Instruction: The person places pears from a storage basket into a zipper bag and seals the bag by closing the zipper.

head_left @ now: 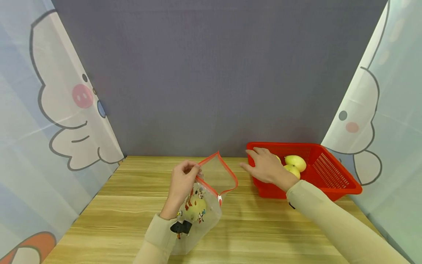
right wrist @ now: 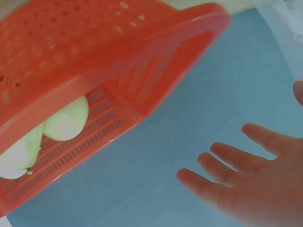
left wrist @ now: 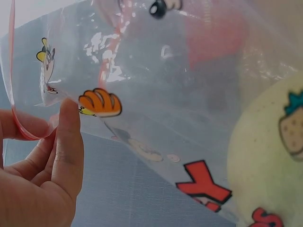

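My left hand (head_left: 185,183) pinches the red-edged rim of a clear zip bag (head_left: 211,220) printed with cartoon figures. The bag's mouth gapes, and a white slider (head_left: 219,198) sits at one corner of it. Through the plastic shows a pale yellow-green fruit (left wrist: 260,142), probably a mango, low in the bag. Over the left part of a red plastic basket (head_left: 336,190) is my right hand (head_left: 265,167), fingers spread and holding nothing. Several similar yellow-green mangoes (head_left: 295,162) lie in the basket, partly hidden behind that hand in the head view.
The basket stands at the right rear of a wood-grain table (head_left: 125,212). Behind the table hangs a grey cloth (head_left: 204,80). Curtains with cartoon animals (head_left: 66,91) close off both sides.
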The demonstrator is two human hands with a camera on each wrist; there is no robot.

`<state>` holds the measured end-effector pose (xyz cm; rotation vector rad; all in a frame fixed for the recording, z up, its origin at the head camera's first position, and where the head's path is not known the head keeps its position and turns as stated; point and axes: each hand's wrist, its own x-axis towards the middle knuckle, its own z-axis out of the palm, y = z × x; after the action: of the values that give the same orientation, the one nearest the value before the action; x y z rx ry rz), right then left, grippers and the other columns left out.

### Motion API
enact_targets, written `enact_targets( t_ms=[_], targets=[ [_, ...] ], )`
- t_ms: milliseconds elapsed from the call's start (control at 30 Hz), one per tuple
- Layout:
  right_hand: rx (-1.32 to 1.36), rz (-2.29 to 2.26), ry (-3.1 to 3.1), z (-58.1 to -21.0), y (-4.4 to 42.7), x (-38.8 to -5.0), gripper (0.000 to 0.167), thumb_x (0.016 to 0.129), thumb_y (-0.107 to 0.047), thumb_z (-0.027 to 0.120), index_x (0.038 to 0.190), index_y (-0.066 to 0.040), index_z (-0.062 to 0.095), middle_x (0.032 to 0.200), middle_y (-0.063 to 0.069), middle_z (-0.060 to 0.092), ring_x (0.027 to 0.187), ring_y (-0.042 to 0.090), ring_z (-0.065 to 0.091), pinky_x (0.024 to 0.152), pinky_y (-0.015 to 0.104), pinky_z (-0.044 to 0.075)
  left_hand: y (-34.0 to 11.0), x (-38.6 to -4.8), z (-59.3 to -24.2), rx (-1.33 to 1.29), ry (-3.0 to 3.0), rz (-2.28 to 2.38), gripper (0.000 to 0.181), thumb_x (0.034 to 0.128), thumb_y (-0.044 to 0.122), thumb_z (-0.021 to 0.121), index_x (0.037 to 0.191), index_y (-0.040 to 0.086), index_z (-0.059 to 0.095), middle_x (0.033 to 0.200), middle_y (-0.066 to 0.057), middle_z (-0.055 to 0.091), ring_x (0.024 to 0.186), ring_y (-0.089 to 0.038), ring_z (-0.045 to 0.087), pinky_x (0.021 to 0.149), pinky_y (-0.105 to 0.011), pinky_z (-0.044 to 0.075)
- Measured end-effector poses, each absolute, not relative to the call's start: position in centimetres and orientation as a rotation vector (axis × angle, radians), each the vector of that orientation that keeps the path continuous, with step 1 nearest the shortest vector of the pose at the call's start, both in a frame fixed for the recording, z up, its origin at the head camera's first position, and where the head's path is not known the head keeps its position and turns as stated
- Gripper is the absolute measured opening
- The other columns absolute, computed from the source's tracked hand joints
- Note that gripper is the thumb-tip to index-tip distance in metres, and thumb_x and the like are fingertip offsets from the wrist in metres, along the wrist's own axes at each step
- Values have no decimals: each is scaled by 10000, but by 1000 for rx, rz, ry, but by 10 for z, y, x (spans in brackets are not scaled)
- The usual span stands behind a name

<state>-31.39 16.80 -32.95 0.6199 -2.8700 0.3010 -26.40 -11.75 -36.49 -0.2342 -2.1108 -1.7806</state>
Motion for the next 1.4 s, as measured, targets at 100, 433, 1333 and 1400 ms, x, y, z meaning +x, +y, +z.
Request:
enact_targets(
  t_ms=[100,433,1333,1400],
  targets=[
    [606,283,-2888,-331,175,-318,725,1013,-550,517,1493,-9,473,1520,285,420,1402,497,362,1135,651,298,-117,-264,-365,-231,-2110,-1786,119,997,96,630,954,25,715,892,-216,694,712,-202,684,622,-271,581],
    [559,261,-2926,-338,198,-330,728,1001,-533,540,1493,-1,465,1521,302,408,1399,515,345,1139,676,261,-117,-263,-365,-231,-2113,-1788,121,1001,103,632,956,29,716,932,-267,682,732,-227,688,629,-268,579],
    [455,308,-2992,-354,250,-347,706,1003,-529,518,1448,18,492,1433,304,474,1283,517,429,1004,699,395,-117,-263,-367,-228,-2120,-1788,116,997,100,631,958,35,720,852,-114,692,710,-206,679,624,-273,576],
    [458,308,-2999,-356,253,-347,712,1005,-531,518,1442,31,494,1431,317,473,1295,530,417,1018,702,383,-117,-263,-367,-229,-2121,-1789,118,999,103,630,959,39,720,852,-117,692,711,-210,682,626,-278,579]
  ],
)
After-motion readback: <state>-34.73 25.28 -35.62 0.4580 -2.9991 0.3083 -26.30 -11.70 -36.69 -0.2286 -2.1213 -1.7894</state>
